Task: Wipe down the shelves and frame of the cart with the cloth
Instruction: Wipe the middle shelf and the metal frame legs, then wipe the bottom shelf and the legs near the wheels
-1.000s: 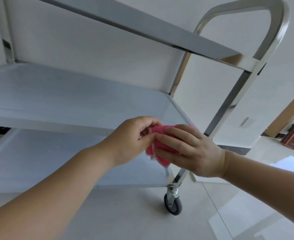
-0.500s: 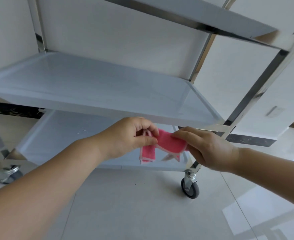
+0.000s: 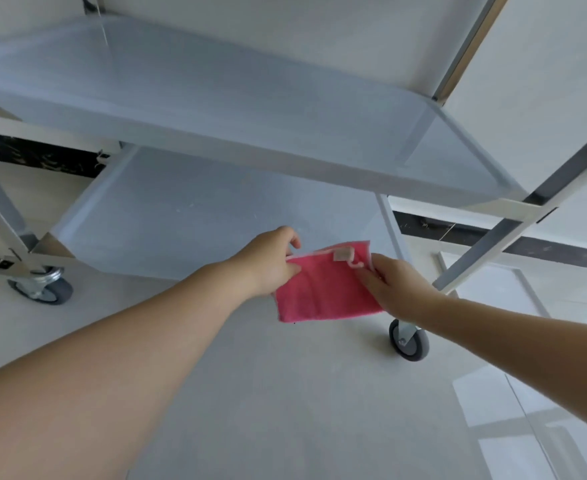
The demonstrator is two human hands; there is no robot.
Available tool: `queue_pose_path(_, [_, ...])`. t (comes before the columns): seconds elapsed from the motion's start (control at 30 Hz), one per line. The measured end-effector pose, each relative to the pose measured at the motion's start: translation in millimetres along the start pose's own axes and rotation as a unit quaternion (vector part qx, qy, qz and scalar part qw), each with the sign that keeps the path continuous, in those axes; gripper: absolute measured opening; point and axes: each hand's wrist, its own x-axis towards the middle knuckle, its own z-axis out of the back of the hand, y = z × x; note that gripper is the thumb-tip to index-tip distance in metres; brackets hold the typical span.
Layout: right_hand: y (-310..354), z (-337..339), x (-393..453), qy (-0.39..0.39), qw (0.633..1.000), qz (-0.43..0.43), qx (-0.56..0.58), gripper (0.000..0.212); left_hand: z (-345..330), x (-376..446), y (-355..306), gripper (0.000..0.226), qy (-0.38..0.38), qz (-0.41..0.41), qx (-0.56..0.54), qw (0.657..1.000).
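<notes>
Together the left hand (image 3: 274, 264) and right hand (image 3: 390, 285) pinched the cloth's (image 3: 326, 292) top corners, spreading it flat in front of the cart's (image 3: 517, 206) low shelf (image 3: 195, 216) — light, limp, likely best bunched in one palm.

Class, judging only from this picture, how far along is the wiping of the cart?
Done: nothing shows as wiped; small specks lie on the bottom shelf. In hand: the left hand and right hand hold the pink cloth spread, clear of the cart. Left: the shelves, including the middle shelf, and the frame.
</notes>
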Motion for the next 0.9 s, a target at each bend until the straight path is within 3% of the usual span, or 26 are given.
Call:
queue_pose_path(0.13, [-29, -20, 26, -0.044, 0.992, -0.109, 0.033, 0.035, -33, 38, 11, 0.026, -0.026, -0.002, 0.017, 1.0])
queue_pose_path(0.27, [-53, -27, 47, -0.025, 0.97, -0.222, 0.1, 0.036, -58, 70, 11, 0.022, -0.08, -0.025, -0.015, 0.996])
queue_pose_path(0.33, [-59, -29, 56, -0.028, 0.939, -0.3, 0.166, 0.035, -68, 79, 13, 0.023, -0.078, -0.038, -0.012, 0.996])
queue_pose_path(0.43, [-67, -25, 63, -0.015, 0.855, -0.439, 0.275, 0.034, -74, 80, 22, 0.023, -0.065, -0.051, 0.039, 0.996])
queue_pose_path(0.5, [-70, -20, 67, -0.006, 0.843, -0.453, 0.291, 0.031, -74, 76, 29, 0.023, -0.045, -0.059, 0.082, 0.994])
queue_pose_path(0.53, [-72, -17, 69, 0.001, 0.871, -0.426, 0.247, 0.028, -74, 73, 33, 0.024, -0.035, -0.061, 0.098, 0.993])
queue_pose_path(0.6, [-76, -15, 75, 0.011, 0.949, -0.316, -0.015, 0.03, -74, 68, 38, 0.027, -0.027, -0.055, 0.121, 0.991])
queue_pose_path(0.67, [-80, -14, 78, -0.015, 0.962, -0.149, -0.23, 0.032, -73, 62, 39, 0.027, -0.024, -0.047, 0.142, 0.989])
queue_pose_path(0.73, [-85, -14, 80, -0.027, 0.963, 0.081, -0.254, 0.04, -73, 55, 37, 0.027, -0.022, -0.043, 0.157, 0.986])
queue_pose_path(0.77, [-89, -15, 80, 0.001, 0.947, 0.216, -0.238, 0.042, -72, 52, 36, 0.027, -0.021, -0.039, 0.165, 0.985])
queue_pose_path(0.83, [-98, -23, 82, 0.081, 0.864, 0.431, -0.247, 0.044, -69, 45, 34, 0.028, -0.014, -0.025, 0.184, 0.982])
queue_pose_path(0.9, [-107, -30, 86, 0.174, 0.818, 0.469, -0.283, 0.051, -65, 38, 31, 0.029, -0.016, -0.007, 0.195, 0.981])
